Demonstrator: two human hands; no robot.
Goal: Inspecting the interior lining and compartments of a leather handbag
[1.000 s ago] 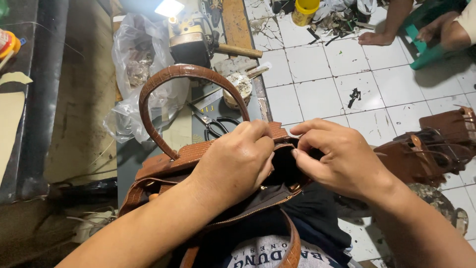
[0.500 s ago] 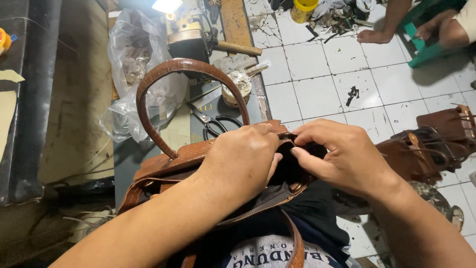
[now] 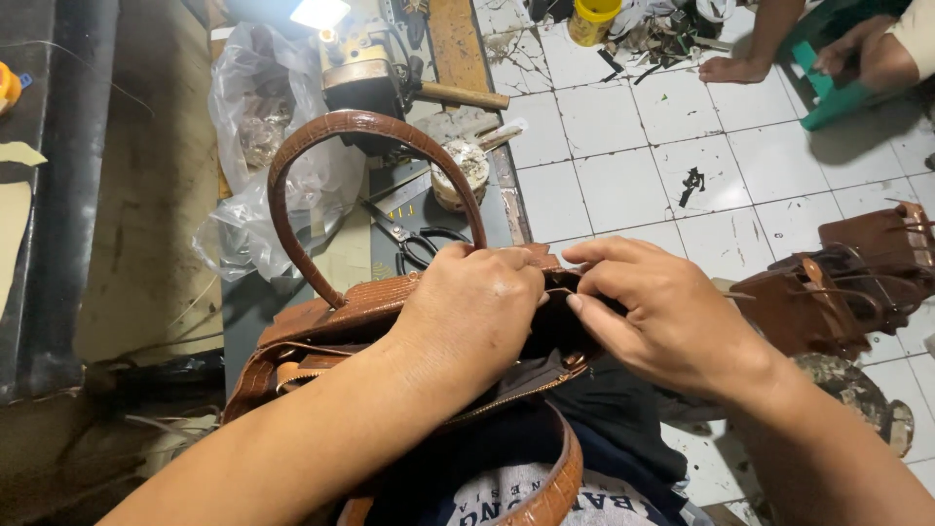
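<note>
Bag: a brown leather handbag (image 3: 331, 326) with a scaly embossed grain lies in the person's lap, its mouth turned up, one arched handle (image 3: 365, 131) standing upright over it and a second handle (image 3: 555, 482) lying low near the shirt.
Left hand: the left hand (image 3: 472, 312) is curled over the bag's top edge, fingers folded down on the rim and gripping it.
Right hand: the right hand (image 3: 662, 321) meets it from the other side, fingertips pinching the same rim where a thin light thread seems to run; whether it holds a needle I cannot tell.
Hands together: both hands are closed on the bag's rim, almost touching one another.
Doing it well: by my reckoning the rim should stay pinned flat by the left hand while the right works in small pulls, so the lining and zip tape (image 3: 506, 390) don't bunch.
Nearby: black-handled scissors (image 3: 419, 244) lie on the surface (image 3: 243, 321) just beyond the bag, beside a crumpled clear plastic bag (image 3: 263, 146) and a wooden-handled hammer (image 3: 458, 94).
Floor: more brown bags (image 3: 838, 287) sit on the white tiles to the right.
Others: another person's bare foot (image 3: 735, 68) rests on the tiles far off.
</note>
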